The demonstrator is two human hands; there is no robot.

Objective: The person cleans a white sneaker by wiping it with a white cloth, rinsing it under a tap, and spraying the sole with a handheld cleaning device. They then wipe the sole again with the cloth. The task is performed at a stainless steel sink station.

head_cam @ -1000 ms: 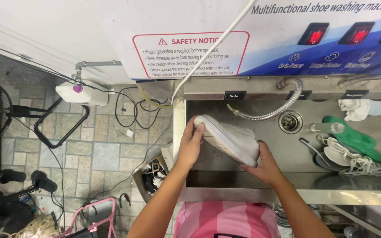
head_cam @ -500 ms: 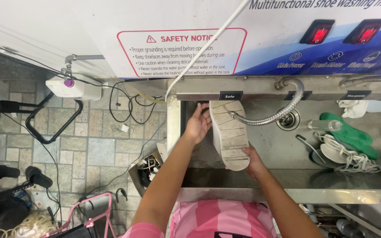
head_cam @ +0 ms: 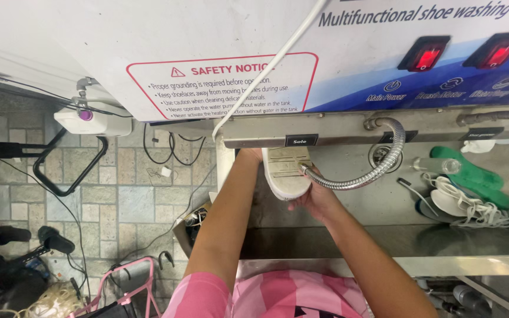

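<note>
Over the steel basin (head_cam: 349, 203) of the washing machine, a white shoe (head_cam: 286, 171) was held sole up, its toe pointing near and its heel at the far wall under a small black label (head_cam: 301, 140). Right hand (head_cam: 315, 199) grasped the near end of the shoe from below, fingers wrapped around the toe. Left hand (head_cam: 253, 155) was placed at the far left side of the shoe; it was mostly hidden behind the shoe and the machine edge, so its grip could not be determined. A flexible metal hose (head_cam: 378, 168) curved from the far wall, its nozzle touching the sole at the right edge. Right of the hose, a green brush (head_cam: 472, 175) and a white shoe with loose laces (head_cam: 463, 203) lay in the basin. Two red switches (head_cam: 460, 53) were lit on the panel above.
</note>
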